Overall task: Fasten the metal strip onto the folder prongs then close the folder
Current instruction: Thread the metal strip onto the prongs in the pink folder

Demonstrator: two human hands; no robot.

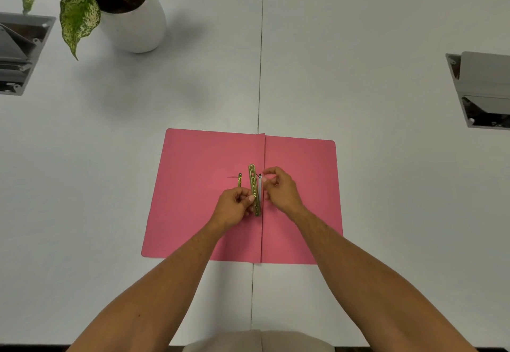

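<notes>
Pinching the lower part of the gold metal strip, the left hand holds it over the fold of the open pink folder; the right hand grips a white prong beside it, on the white surface

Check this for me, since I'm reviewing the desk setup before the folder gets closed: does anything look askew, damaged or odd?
Nothing stands out. The pink folder lies open and flat, slightly rotated on the table. The left hand holds the metal strip near the spine; the right hand works beside it. The potted plant stands upright.
</notes>
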